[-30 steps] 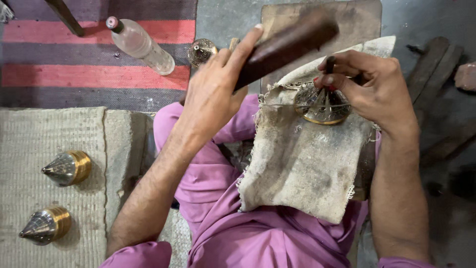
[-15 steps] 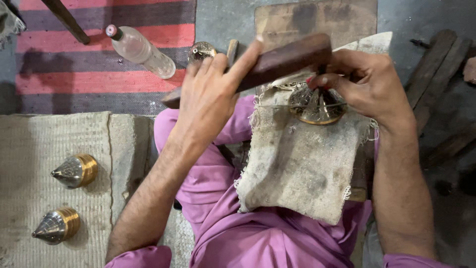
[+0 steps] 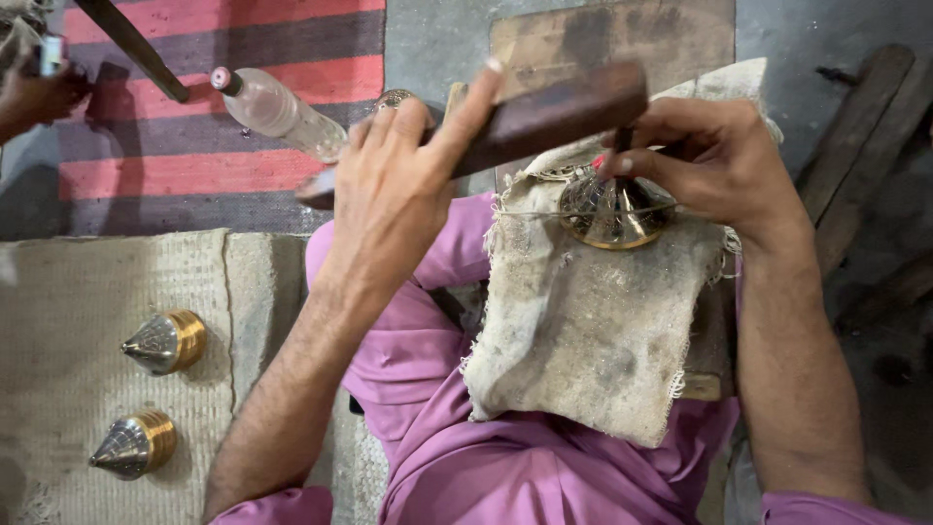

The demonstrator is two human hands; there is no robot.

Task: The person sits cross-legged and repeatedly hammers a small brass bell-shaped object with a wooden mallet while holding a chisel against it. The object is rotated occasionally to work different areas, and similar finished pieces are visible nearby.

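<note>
Your left hand (image 3: 403,180) is gripping a dark wooden block (image 3: 544,117), fingers wrapped over its top and thumb stretched along its upper edge, and you are holding it tilted above your lap. Your right hand (image 3: 714,160) is closing its fingertips around a thin dark punch (image 3: 622,146), which is standing roughly upright with its tip on a round brass piece (image 3: 612,214). That brass piece is resting on a frayed burlap cloth (image 3: 593,321) that is draped over a wooden board across your pink-clad knees; the block's far end is hovering right over the punch's head, though whether they are touching is hard to tell. To your left, two cone-shaped brass-and-silver pieces (image 3: 165,342) are lying on a pale woven mat (image 3: 58,350), well apart from the work. A clear plastic bottle (image 3: 277,109) is lying on a red and grey striped rug (image 3: 194,170) beyond your left hand. At the top left corner, another person's hand (image 3: 34,97) is showing, holding something small.
</note>
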